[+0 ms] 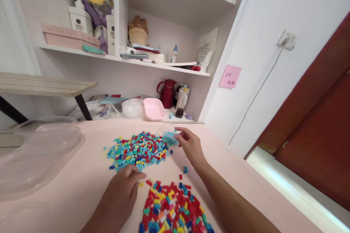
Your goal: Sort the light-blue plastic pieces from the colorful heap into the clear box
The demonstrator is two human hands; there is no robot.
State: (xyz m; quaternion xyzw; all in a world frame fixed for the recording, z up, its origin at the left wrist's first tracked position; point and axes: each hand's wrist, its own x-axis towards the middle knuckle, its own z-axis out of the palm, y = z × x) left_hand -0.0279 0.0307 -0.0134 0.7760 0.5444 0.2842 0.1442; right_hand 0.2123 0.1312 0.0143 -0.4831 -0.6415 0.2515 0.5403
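Two heaps of small coloured plastic bricks lie on a pale pink table (82, 182). The far heap (138, 149) is mostly light blue, red and yellow. The near heap (173, 207) is mostly red. My left hand (121, 191) rests palm down between the heaps, fingers curled at the near edge of the far heap. My right hand (190, 145) reaches to the far heap's right end, its fingers closed on a small clear plastic cup (167, 134) with light blue bricks in it. A lone blue brick (185, 169) lies beside my right wrist.
Clear plastic tubs (38, 153) sit at the table's left. Behind stand a pink dish (154, 109), a dark red jug (167, 93), small bottles and cluttered white shelves (153, 63). A wooden bench top (41, 84) juts in left; wall with pink sticky note (230, 76) and a red door (322, 123) on the right.
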